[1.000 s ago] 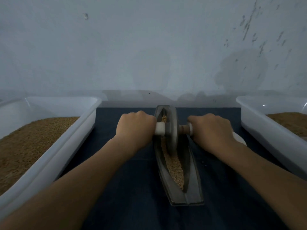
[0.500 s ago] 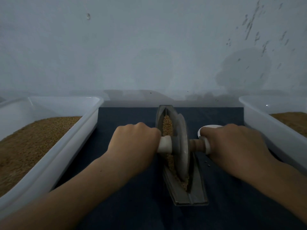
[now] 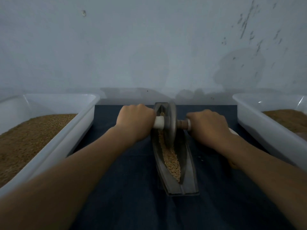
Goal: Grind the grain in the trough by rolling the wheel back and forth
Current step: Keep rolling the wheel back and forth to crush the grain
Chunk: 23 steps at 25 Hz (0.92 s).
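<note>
A narrow grey metal trough (image 3: 189,156) lies lengthwise on a dark blue cloth, with tan grain (image 3: 171,161) along its near groove. A grey metal wheel (image 3: 170,125) stands upright at the trough's far end. My left hand (image 3: 134,120) grips the white handle (image 3: 158,124) on the wheel's left side. My right hand (image 3: 207,125) grips the handle end on the right, where a brown axle (image 3: 181,124) shows. Both arms are stretched forward. The wheel hides the grain beneath it.
A white plastic tub (image 3: 79,127) full of brown grain stands to the left. Another white tub (image 3: 252,123) holding grain stands to the right. A small white object (image 3: 234,131) peeks out behind my right wrist. A pale wall rises just beyond the cloth (image 3: 124,188).
The wheel was pulled toward the trough's near end half a second ago and has now rolled back to the far end, with both hands still gripping the handles.
</note>
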Motion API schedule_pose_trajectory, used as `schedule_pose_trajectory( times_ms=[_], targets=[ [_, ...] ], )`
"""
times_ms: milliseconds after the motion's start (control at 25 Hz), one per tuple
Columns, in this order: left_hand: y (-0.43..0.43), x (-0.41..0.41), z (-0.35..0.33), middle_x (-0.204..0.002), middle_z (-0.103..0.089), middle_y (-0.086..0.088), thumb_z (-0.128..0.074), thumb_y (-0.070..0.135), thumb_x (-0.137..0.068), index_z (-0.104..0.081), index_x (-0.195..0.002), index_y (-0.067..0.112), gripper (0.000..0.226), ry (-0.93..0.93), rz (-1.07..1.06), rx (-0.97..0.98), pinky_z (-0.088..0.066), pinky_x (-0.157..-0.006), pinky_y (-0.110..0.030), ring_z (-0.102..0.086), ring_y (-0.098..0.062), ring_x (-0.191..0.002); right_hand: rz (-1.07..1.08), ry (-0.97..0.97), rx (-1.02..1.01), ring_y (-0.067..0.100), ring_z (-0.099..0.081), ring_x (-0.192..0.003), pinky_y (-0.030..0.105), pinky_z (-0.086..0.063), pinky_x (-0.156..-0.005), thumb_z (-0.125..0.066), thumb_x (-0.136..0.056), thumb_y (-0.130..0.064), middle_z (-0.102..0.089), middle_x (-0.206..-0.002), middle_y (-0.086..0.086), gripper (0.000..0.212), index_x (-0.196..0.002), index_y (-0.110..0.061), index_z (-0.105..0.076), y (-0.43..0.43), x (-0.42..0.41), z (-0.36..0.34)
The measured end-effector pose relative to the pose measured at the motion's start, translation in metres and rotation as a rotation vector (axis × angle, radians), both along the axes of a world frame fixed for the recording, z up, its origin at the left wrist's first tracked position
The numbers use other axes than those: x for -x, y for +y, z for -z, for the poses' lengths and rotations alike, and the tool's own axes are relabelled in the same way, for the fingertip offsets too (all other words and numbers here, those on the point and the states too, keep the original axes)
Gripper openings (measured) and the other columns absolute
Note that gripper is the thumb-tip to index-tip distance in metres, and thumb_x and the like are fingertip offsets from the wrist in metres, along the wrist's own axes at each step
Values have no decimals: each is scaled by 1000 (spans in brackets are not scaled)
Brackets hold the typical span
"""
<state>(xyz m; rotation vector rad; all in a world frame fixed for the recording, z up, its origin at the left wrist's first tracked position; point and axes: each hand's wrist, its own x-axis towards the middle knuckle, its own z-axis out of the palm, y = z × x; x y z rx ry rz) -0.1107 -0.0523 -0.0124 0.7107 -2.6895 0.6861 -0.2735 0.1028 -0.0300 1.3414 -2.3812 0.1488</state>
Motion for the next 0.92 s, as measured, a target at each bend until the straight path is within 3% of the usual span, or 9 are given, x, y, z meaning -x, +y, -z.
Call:
schedule_pose_trajectory(
  times_ms=[120,240,320,400,480,560,640,760,920],
  targets=[
    [26,-35,8,-65,-33,5,-69,30,-82,-55,-87,27,15,22,59,15,-28,-47,-30,-37,-16,-53,-45,117,-18,7,-38,-50,23,-17,-44,-73,-74,-35,-45,-62,-12,36,-68,-34,-38,45,-23,7],
    [32,-46,10,-58,-21,8,-75,35,-74,-41,-75,32,34,50,80,72,-9,-43,-26,-15,-11,-44,-25,189,-30,6,-28,-44,19,-8,-46,-81,-57,-34,-40,-55,-13,46,-64,-38,-36,57,-30,3],
    [20,-32,14,-59,-25,6,-71,33,-77,-51,-79,29,21,63,42,38,-16,-44,-28,-21,-13,-45,-11,147,-35,14,-39,-50,22,-15,-46,-75,-69,-34,-42,-60,-11,45,-65,-34,-30,41,-20,7],
    [0,-7,12,-66,-41,3,-64,28,-84,-61,-91,25,8,98,6,28,-30,-50,-33,-44,-20,-54,5,75,21,27,-57,-68,28,-31,-54,-66,-83,-33,-54,-74,-5,28,-75,-32,-39,8,-5,3],
    [-18,15,4,-84,-59,-3,-59,24,-88,-65,-99,24,12,84,-30,-3,-38,-57,-36,-62,-29,-74,48,32,-4,32,-64,-86,33,-37,-62,-62,-88,-28,-65,-92,2,10,-86,-31,-53,-22,7,-6],
    [-23,22,-1,-92,-62,-5,-59,22,-89,-65,-103,24,15,64,-45,-45,-40,-60,-37,-64,-31,-82,47,24,-23,30,-64,-88,33,-38,-63,-63,-89,-26,-67,-95,4,11,-85,-30,-53,-32,10,-13],
    [-12,6,3,-81,-55,-1,-61,24,-88,-63,-101,24,13,57,-22,-61,-38,-58,-36,-58,-26,-72,10,36,-24,30,-61,-81,32,-35,-60,-63,-88,-29,-62,-87,1,21,-79,-31,-44,-16,2,-11],
    [21,-34,16,-65,-28,8,-68,32,-82,-54,-90,28,17,73,11,-39,-28,-51,-32,-34,-14,-55,-64,142,-18,18,-44,-55,25,-20,-47,-71,-77,-32,-42,-64,-10,37,-71,-35,-34,33,-21,-2],
    [37,-54,11,-60,-23,8,-72,35,-76,-32,-77,30,40,57,38,19,-10,-44,-26,-16,-11,-46,-68,163,-60,7,-33,-43,19,-16,-43,-80,-59,-32,-36,-53,-12,47,-65,-39,-34,60,-33,-4]
  ],
)
